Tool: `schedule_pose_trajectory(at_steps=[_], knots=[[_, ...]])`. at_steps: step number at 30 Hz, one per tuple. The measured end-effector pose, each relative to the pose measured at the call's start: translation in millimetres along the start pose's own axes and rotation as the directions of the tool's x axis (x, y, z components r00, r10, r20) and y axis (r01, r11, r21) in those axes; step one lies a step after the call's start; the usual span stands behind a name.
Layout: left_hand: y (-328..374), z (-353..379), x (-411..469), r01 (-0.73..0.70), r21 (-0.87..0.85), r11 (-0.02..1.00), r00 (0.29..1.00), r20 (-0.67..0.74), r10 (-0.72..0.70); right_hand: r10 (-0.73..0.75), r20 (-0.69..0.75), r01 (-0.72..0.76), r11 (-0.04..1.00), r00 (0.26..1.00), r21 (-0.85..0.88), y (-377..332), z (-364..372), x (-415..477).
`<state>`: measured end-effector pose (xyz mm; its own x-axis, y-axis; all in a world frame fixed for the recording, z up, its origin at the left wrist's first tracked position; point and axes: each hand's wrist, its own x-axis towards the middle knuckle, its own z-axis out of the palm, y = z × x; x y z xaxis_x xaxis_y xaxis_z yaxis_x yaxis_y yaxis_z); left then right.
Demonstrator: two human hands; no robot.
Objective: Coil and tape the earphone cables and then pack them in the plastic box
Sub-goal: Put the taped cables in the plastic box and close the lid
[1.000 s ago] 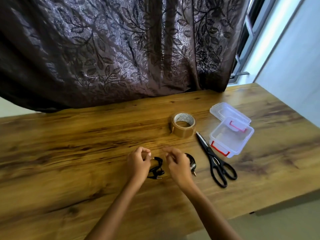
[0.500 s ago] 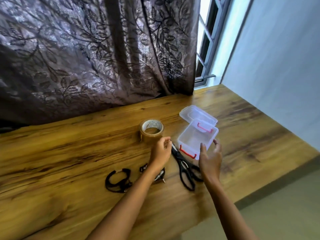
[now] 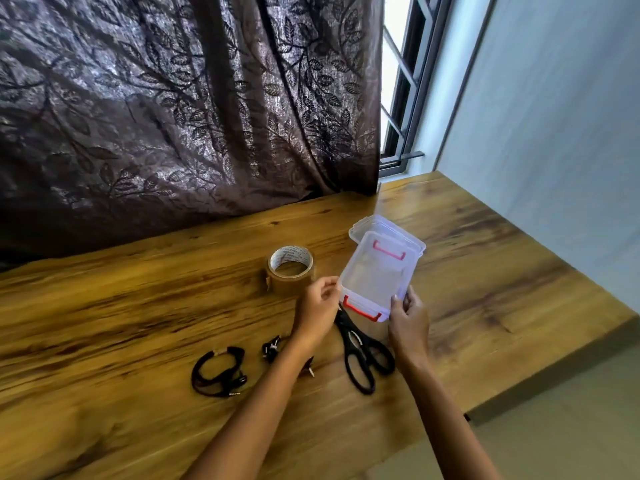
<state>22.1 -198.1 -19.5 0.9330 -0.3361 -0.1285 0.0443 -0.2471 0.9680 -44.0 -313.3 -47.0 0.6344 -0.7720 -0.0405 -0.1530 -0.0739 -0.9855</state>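
Both hands hold the clear plastic box (image 3: 375, 275) with red clasps, lifted and tilted toward me above the wooden table (image 3: 121, 306). My left hand (image 3: 318, 306) pinches its near left corner. My right hand (image 3: 408, 317) grips its near right corner. The clear lid (image 3: 360, 228) lies behind the box. One coiled black earphone cable (image 3: 218, 370) lies on the table to the left of my left forearm. A second black earphone coil (image 3: 272, 346) is partly hidden under that forearm, its plug showing on the other side.
A brown tape roll (image 3: 291, 273) stands just left of the box. Black scissors (image 3: 362, 355) lie under and between my hands. A dark patterned curtain (image 3: 173, 116) hangs behind the table, a window (image 3: 401, 98) and pale wall to the right. The table's edge runs near right.
Both hands left the earphone coils and moved right to the box. They now hold it raised and tilted. My view has swung to the right.
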Motion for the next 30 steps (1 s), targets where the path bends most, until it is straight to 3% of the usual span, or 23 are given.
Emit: schedule_pose_trajectory(at_steps=[5, 11, 22, 26, 28, 30], knots=[[-5.1, -34.9, -17.8, 0.0, -0.066, 0.998, 0.981, -0.192, -0.013, -0.128, 0.096, 0.119, 0.988, 0.987, 0.093, -24.6, 15.6, -26.5], [-23.5, -100.0, -44.3, 0.048, -0.091, 0.995, 0.937, -0.341, -0.076, -0.173, 0.326, 0.125, 0.979, 0.929, 0.164, -36.6, 60.4, -68.9], [-69.5, -219.7, -83.5, 0.171, -0.244, 0.955, 0.861, -0.435, -0.265, -0.148, 0.597, 0.086, 0.988, 0.789, 0.132, -32.9, 155.3, -147.0], [-81.8, -245.5, -90.0, 0.164, -0.281, 0.946, 0.829, -0.48, -0.286, -0.127, 0.614, 0.122, 0.991, 0.779, 0.05, -34.7, 172.4, -166.6], [-86.9, -254.3, -95.2, 0.152, -0.296, 0.943, 0.824, -0.489, -0.286, -0.168, 0.577, 0.297, 0.945, 0.799, -0.136, -28.3, 173.4, -171.5], [-91.9, -259.9, -99.1, 0.146, -0.309, 0.94, 0.816, -0.499, -0.291, -0.215, 0.557, 0.45, 0.831, 0.802, -0.328, -18.7, 168.2, -173.3]])
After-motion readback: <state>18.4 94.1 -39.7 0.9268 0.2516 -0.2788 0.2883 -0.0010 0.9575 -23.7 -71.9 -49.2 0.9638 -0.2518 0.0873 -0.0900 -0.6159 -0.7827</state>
